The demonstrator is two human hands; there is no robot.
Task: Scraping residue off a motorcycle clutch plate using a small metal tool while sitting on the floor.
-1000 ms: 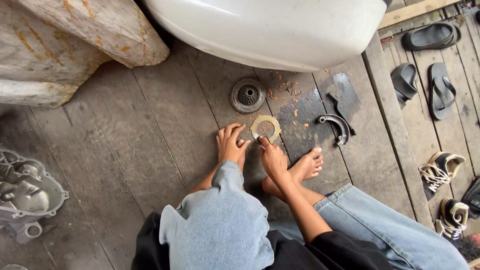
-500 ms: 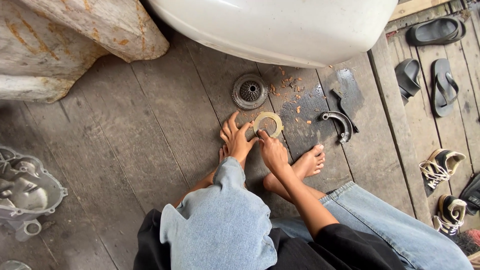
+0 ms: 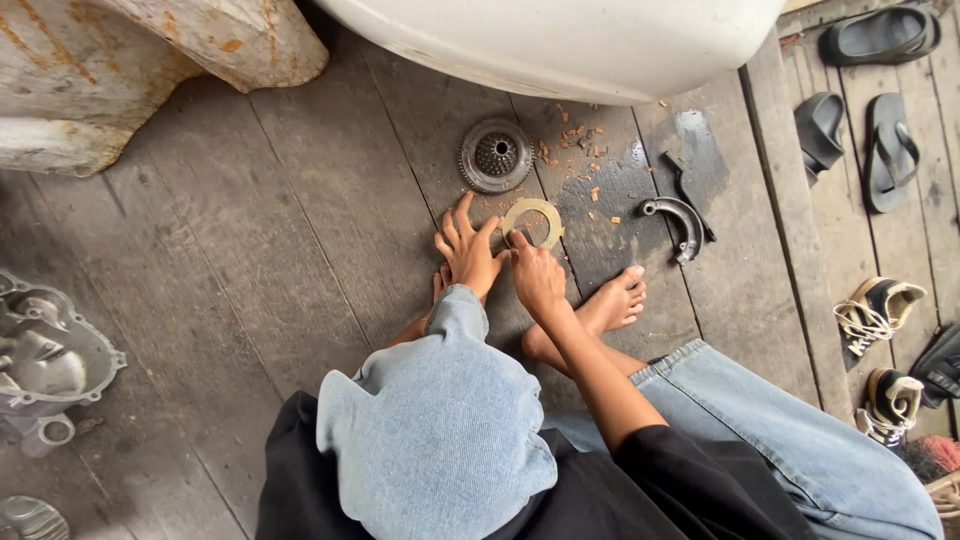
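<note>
Worn plank floor (image 3: 250, 260): left hand (image 3: 466, 252) spread beside brass ring (image 3: 533, 222); right hand (image 3: 535, 277) pinches its edge.

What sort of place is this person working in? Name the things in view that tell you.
Probably an informal repair spot on a home porch: a grey weathered plank floor, a round toothed metal hub and cast-metal engine cover lying loose, and black sandals left nearby.

Brass-yellow ring (image 3: 533, 221); grey plank floor (image 3: 250, 240); pale-blue jeans (image 3: 440, 440).
</note>
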